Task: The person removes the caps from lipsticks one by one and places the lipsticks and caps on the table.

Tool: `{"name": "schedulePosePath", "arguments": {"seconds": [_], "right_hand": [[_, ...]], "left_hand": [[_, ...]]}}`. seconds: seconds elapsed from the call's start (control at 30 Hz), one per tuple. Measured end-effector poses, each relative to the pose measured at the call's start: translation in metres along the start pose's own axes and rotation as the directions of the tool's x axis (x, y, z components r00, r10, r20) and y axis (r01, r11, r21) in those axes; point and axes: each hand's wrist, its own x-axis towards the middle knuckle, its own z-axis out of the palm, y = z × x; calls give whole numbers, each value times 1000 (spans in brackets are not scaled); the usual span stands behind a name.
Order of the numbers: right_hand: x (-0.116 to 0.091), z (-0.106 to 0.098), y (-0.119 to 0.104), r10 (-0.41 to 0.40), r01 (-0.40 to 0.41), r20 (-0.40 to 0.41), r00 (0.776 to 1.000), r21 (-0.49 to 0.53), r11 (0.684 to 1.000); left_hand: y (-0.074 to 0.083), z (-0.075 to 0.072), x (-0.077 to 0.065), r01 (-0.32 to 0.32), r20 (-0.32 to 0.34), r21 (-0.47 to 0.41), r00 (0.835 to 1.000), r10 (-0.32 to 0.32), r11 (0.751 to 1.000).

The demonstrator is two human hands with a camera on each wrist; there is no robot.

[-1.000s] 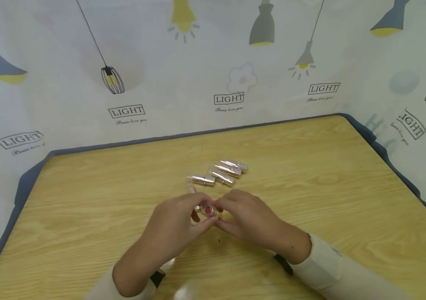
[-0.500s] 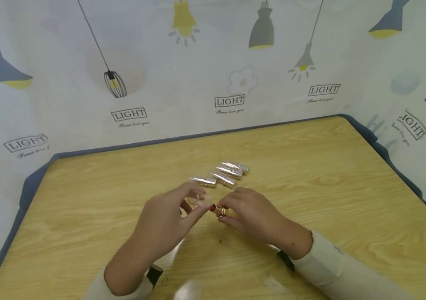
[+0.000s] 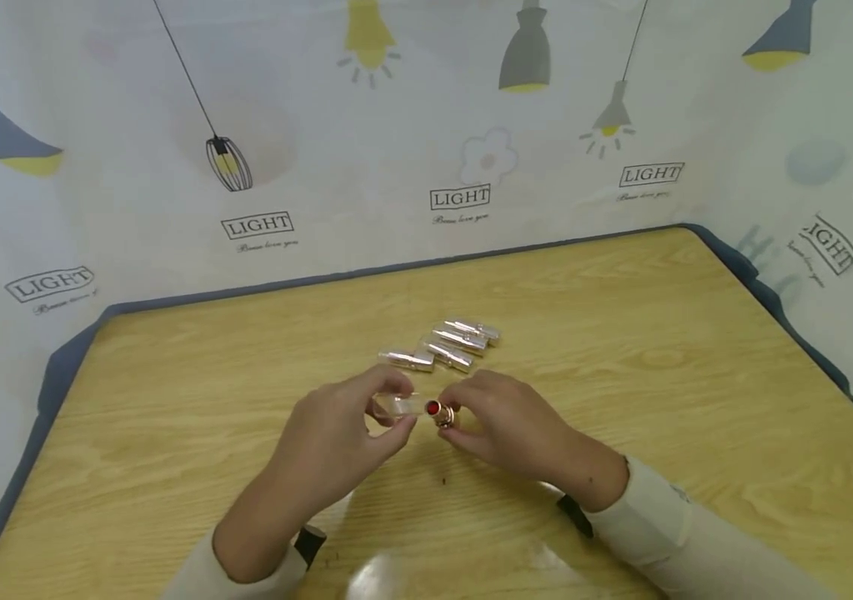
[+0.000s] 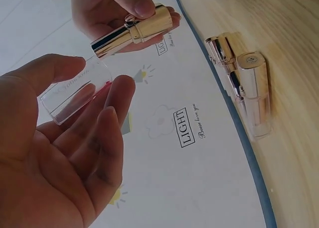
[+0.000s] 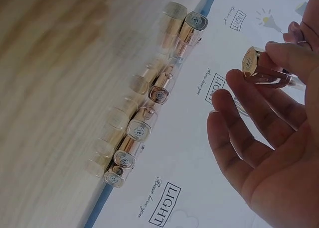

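Observation:
In the head view my left hand (image 3: 336,429) pinches a clear lipstick cap (image 3: 399,405) between thumb and fingers. The left wrist view shows this see-through cap (image 4: 75,96) lying across the fingers. Just to its right, my right hand (image 3: 509,421) holds a shiny gold lipstick tube (image 3: 441,413), its red tip facing left toward the cap. Tube and cap are apart by a small gap in the head view. Seen from the right wrist, thumb and forefinger grip the tube's base (image 5: 256,66), while the other fingers are extended.
Several capped lipsticks (image 3: 464,337) lie close together on the wooden table (image 3: 246,367) beyond the hands. One lipstick (image 3: 407,360) lies slightly left of that group. A patterned cloth (image 3: 366,167) rises behind the table's far edge.
A second ago both hands were together, with the clear cap around the red lipstick. The cap has come off to the left, and the gold tube now shows uncovered in the right hand.

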Motion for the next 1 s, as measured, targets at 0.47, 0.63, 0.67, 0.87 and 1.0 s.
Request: {"name": "schedulePosePath", "arguments": {"seconds": [0.47,0.63,0.67,0.87,1.0], "right_hand": [[0,0,2,17,-16,53,998,-7,1000],[-1,1,3,28,-26,66,997,-27,999],[-1,1,3,34,-31,73,997,-34,999],[1,-1,4,52,-46,103,993,-66,997],[1,-2,4,64,-56,120,991,-69,996]], "left_hand": [[-4,7,0,0,21,11,1000,0,1000],[-4,9,1,-29,8,24,1000,29,999],[-5,10,1,-28,8,26,1000,28,999],[-6,11,2,-7,18,22,1000,6,1000],[-7,13,2,-8,30,26,1000,7,1000]]}}
